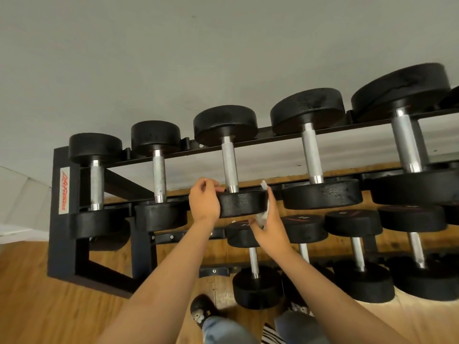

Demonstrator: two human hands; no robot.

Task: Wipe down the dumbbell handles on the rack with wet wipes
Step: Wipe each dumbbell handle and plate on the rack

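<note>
A black two-tier rack (pixel 63 219) holds several black dumbbells with knurled steel handles. The third dumbbell from the left on the top tier has its handle (pixel 229 165) bare and its near head (pixel 242 203) between my hands. My left hand (pixel 203 202) curls its fingers over the left top edge of that head. My right hand (pixel 269 224) presses a crumpled white wet wipe (pixel 263 214) against the head's right side, with a corner of the wipe sticking up above it.
Neighbouring top-tier dumbbells (pixel 159 175) (pixel 311 155) sit close on both sides. Lower-tier dumbbells (pixel 254 264) lie under my right hand. A grey wall is behind the rack. Wooden floor (pixel 37 294) lies to the left, and my feet (pixel 202 311) stand close to the rack.
</note>
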